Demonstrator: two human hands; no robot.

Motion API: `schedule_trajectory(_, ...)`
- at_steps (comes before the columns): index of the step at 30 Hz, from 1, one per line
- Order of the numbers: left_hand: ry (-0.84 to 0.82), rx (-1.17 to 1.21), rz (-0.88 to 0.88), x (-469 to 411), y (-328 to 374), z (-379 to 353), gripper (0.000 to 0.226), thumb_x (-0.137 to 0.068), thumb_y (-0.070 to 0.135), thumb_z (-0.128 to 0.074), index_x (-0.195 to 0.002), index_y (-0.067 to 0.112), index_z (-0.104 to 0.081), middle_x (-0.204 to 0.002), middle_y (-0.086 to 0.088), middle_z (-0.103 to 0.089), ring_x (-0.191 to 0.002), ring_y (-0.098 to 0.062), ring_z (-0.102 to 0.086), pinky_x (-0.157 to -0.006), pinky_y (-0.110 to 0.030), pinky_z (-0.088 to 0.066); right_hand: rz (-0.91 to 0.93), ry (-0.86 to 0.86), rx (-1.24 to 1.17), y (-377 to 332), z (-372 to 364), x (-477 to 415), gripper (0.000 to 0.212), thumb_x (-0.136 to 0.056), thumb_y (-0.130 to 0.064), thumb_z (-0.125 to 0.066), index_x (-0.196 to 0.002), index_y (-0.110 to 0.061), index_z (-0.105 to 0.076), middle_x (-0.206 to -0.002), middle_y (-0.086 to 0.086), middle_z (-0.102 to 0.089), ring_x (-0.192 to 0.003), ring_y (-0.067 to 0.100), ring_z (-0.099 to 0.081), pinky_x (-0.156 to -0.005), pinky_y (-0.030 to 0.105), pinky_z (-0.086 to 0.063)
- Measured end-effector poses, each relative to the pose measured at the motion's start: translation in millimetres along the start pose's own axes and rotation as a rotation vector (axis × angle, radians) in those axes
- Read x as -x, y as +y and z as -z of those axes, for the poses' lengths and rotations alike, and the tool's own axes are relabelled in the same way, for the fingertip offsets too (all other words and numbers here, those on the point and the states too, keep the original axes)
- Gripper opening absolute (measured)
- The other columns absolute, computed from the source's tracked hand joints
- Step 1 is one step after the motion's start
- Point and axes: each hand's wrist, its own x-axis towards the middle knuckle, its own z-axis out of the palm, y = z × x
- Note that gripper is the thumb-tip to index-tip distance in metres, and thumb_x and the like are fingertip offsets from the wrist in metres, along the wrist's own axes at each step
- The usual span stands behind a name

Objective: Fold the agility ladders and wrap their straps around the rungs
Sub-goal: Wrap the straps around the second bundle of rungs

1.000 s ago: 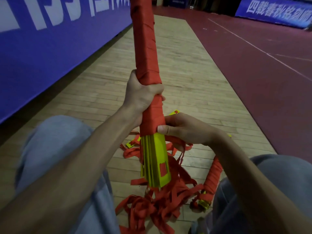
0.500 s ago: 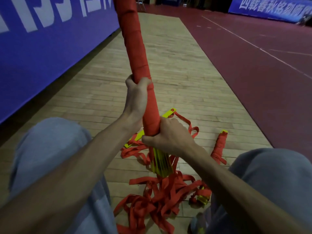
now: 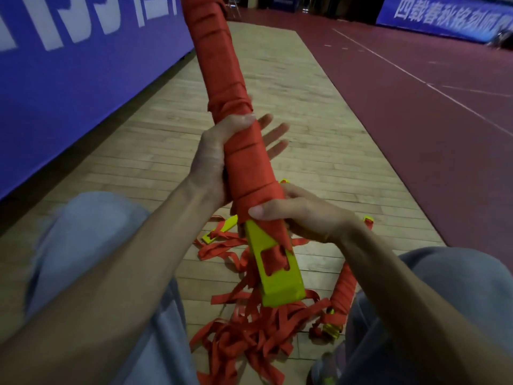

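Left hand [image 3: 212, 162] now spread behind ladder bundle [image 3: 222, 59], right hand [image 3: 305, 215] pinching strap [image 3: 274, 227]

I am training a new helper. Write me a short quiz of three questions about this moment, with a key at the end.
1. True or false: the left hand has its fingers curled tight around the wrapped bundle.
2. Which colour are the rungs that stick out below the right hand? A) blue B) yellow C) white
3. Fill in: a second wrapped bundle lies on the floor on the person's ____ side.

Key: 1 false, the fingers are stretched straight behind the bundle; 2 B; 3 right.
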Motion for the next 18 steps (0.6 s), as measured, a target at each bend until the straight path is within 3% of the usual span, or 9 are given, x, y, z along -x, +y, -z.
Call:
schedule_trajectory(2,-0.012,-0.016,0.004,-0.6,2.3,2.5,0.014,-0.090,0.007,-0.049,-0.096,0.012,-0.060,-0.097,-0.011,-0.069,-0.083,-0.026,-0.071,-0.075,-0.035,-0.059,0.002,-0.008,0.081,-7.1,3.7,1.9,0.065,-0.067,-0.046,-0.077,-0.108,0.002,-0.064,-0.097,0.024,-0.072,-0.089,0.050,-0.066,-0.082,0.063,-0.050)
schedule_trajectory(4,0.019,-0.110,0.031,-4.1,6.5,5.2,0.007,-0.086,0.010,-0.056,-0.087,0.010,-0.063,-0.081,-0.008,-0.065,-0.064,-0.019,-0.063,-0.063,-0.031,-0.056,0.005,-0.025,0.165,-12.5,9.0,3.2,0.046,-0.074,-0.047,-0.076,-0.093,-0.006,-0.068,-0.077,0.010,-0.074,-0.066,0.029,-0.071,-0.061,0.039,-0.058)
schedule_trajectory(8,0.224,-0.503,-0.042,-8.1,2.9,9.1,0.034,-0.070,0.005,-0.070,-0.100,0.008,-0.055,-0.069,-0.012,-0.056,-0.050,-0.023,-0.057,-0.051,-0.031,-0.051,-0.021,-0.100,0.283,-7.9,15.7,3.1,0.024,-0.089,-0.038,-0.069,-0.081,-0.015,-0.069,-0.061,-0.002,-0.068,-0.047,0.011,-0.062,-0.047,0.019,-0.048)
schedule_trajectory(11,0.368,-0.721,-0.219,-11.8,-4.5,11.2,0.036,-0.070,0.000,-0.072,-0.098,0.016,-0.056,-0.074,-0.004,-0.059,-0.056,-0.022,-0.058,-0.056,-0.043,-0.056,-0.030,-0.076,0.327,-1.0,17.3,-0.6,0.011,-0.088,-0.031,-0.069,-0.084,-0.022,-0.069,-0.062,-0.002,-0.068,-0.048,0.012,-0.061,-0.046,0.018,-0.045)
schedule_trajectory(13,0.450,-0.896,-0.293,-15.2,-9.3,16.4,0.041,-0.065,0.011,-0.073,-0.100,0.021,-0.055,-0.077,0.003,-0.062,-0.061,-0.019,-0.061,-0.061,-0.042,-0.058,-0.029,-0.032,0.376,4.0,14.3,-5.7,0.022,-0.086,-0.039,-0.070,-0.090,-0.017,-0.069,-0.069,0.002,-0.069,-0.055,0.015,-0.064,-0.051,0.022,-0.049)
schedule_trajectory(15,0.494,-1.005,-0.327,-16.9,-13.3,19.9,0.047,-0.068,0.014,-0.073,-0.110,0.021,-0.052,-0.078,0.006,-0.060,-0.063,-0.015,-0.061,-0.063,-0.037,-0.056,-0.044,0.031,0.483,9.0,5.4,-13.0,0.053,-0.075,-0.062,-0.067,-0.094,-0.012,-0.068,-0.078,0.009,-0.069,-0.064,0.015,-0.065,-0.061,0.031,-0.054)
schedule_trajectory(18,0.471,-1.009,-0.333,-18.1,-20.4,18.9,0.055,-0.078,0.011,-0.071,-0.124,0.016,-0.042,-0.080,0.008,-0.055,-0.056,-0.005,-0.055,-0.058,-0.025,-0.048,-0.109,0.216,0.607,24.2,-17.6,-22.7,0.080,-0.058,-0.089,-0.059,-0.099,-0.021,-0.063,-0.085,-0.002,-0.069,-0.079,0.011,-0.066,-0.076,0.035,-0.056)
